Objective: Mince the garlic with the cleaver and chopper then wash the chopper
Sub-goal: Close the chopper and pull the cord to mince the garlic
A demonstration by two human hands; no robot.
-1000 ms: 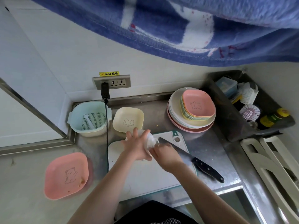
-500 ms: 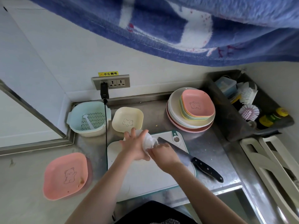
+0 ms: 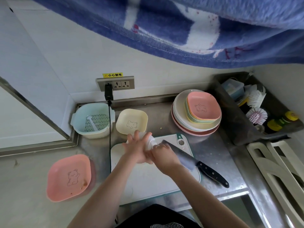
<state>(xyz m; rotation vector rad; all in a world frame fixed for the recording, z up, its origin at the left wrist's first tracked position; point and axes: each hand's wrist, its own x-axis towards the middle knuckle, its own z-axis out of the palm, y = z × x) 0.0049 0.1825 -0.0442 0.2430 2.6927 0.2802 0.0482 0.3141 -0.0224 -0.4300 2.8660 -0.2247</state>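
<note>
Left fingers (image 3: 135, 137) spread and laid over the top of the chopper (image 3: 150, 142), a small white rounded plastic body held over the far end of the cutting board (image 3: 148, 181). Left hand (image 3: 137, 149) wrapped partly round it from the left side; right hand (image 3: 162, 155) closed against its right side, right fingers (image 3: 160, 147) curled on the white shell. Cannot tell whether twisting a lid, pulling a cord or simply steadying. No garlic visible anywhere; probably inside the chopper, though hidden.

Cleaver (image 3: 194, 163) lying flat on the right part of the board, blade partly under the right wrist, black handle sticking out over the steel desk (image 3: 212, 145), untouched.

Likely handling: chopper light, rigid, smooth plastic, probably slippery once wet or oily from garlic. Best taken round the widest part of the body with one palm on top, keeping clear of any inner blades when opened for washing. Cleaver heavier and sharp; handle only.

Further out: yellow dish (image 3: 131, 120) just beyond the hands, blue strainer basket (image 3: 93, 120) left of it, pink dish (image 3: 69, 177) at near left, plate stack (image 3: 196, 112) at far right.
</note>
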